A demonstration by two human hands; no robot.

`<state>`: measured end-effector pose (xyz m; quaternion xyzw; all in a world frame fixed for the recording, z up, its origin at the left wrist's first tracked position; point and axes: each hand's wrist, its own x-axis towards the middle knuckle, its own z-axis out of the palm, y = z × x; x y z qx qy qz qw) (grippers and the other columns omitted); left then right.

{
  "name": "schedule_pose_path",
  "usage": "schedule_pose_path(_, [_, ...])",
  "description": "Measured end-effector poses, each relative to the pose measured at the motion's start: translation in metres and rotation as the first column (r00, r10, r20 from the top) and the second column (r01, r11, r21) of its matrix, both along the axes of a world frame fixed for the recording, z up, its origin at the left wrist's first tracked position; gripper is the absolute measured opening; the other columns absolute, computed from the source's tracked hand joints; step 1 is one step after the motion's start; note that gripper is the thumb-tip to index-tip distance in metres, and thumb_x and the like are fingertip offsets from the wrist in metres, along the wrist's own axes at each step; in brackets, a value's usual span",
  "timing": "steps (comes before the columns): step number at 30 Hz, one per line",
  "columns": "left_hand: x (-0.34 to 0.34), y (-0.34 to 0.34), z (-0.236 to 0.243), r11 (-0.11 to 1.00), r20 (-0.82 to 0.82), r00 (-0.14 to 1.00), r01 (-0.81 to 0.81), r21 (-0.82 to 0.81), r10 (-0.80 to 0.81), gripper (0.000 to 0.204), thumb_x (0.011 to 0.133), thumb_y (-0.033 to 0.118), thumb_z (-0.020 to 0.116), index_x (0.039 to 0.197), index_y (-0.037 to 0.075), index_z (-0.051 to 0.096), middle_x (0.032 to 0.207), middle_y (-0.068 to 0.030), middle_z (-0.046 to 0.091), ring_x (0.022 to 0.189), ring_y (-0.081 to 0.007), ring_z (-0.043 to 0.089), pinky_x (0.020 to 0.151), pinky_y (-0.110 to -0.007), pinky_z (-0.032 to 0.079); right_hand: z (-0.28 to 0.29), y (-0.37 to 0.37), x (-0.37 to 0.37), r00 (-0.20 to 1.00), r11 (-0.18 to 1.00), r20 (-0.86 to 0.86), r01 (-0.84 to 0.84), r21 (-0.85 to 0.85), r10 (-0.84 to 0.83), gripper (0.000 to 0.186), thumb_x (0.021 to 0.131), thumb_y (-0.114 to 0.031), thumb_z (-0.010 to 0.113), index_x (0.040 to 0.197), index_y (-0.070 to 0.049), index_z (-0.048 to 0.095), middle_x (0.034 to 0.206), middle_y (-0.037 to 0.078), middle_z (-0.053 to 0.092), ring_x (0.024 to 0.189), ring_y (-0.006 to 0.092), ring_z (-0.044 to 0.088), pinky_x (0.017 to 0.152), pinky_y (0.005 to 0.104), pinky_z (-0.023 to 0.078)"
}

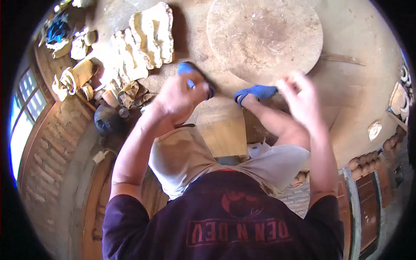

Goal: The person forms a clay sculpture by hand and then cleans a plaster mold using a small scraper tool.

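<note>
My left hand [183, 93] is in the air above a blue shoe [187, 68], over my left thigh. Motion smears its bent fingers, and I cannot make out whether they hold anything. Near the front edge of a wide, round, flat disc [264, 37], my right hand [300, 96] hovers above my other blue shoe [258, 92]. Its fingers are loosely curled and apart, with nothing visible between them. The disc's pale top carries brown stains and small light flecks. Neither hand appears to touch the disc.
Rippled cream-coloured slabs [151, 34] lie left of the disc. Cloths, a dark round vessel [108, 119] and other clutter line the left wall. Between my legs is a wooden board [221, 130]. Brown round pots [362, 167] sit at the right, beyond a white ring-shaped object [375, 130].
</note>
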<state>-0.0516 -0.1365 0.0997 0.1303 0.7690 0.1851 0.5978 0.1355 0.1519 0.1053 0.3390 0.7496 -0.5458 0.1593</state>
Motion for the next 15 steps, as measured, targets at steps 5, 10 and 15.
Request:
schedule_pose_path(5, [-0.036,0.017,-0.087,0.978,-0.107,0.99,-0.076,0.192,0.097,0.044,0.105,0.038,0.067,0.126,-0.001,0.07,0.096,-0.009,0.074,0.081,-0.0152,0.067,0.076,-0.032,0.056,-0.093,0.037,-0.031,0.94,0.995,-0.337,0.071,0.066,-0.044,0.007,0.098,-0.004,0.075,0.104,0.0,0.073,0.089,0.002,0.072,0.077,0.006,0.062,0.07,0.0242,0.052])
schedule_pose_path(10, [-0.047,0.007,-0.095,0.981,-0.129,0.988,0.108,0.159,-0.088,0.049,0.103,0.043,0.069,0.123,-0.002,0.07,0.104,-0.0104,0.073,0.082,-0.0161,0.067,0.074,-0.034,0.054,-0.127,0.032,-0.019,0.887,0.937,-0.377,-0.146,0.317,0.265,0.009,0.092,0.002,0.076,0.101,0.002,0.073,0.085,0.006,0.07,0.077,0.0108,0.064,0.071,0.0263,0.053])
schedule_pose_path(15, [-0.038,-0.028,-0.084,0.97,-0.189,0.977,0.141,0.198,-0.103,0.048,0.103,0.041,0.069,0.12,-0.004,0.071,0.103,-0.0157,0.075,0.082,-0.0211,0.07,0.073,-0.036,0.055,-0.127,0.036,-0.007,0.879,0.936,-0.371,-0.196,0.292,0.3,0.01,0.091,0.003,0.076,0.101,0.002,0.073,0.089,0.008,0.07,0.077,0.0137,0.064,0.071,0.0276,0.052])
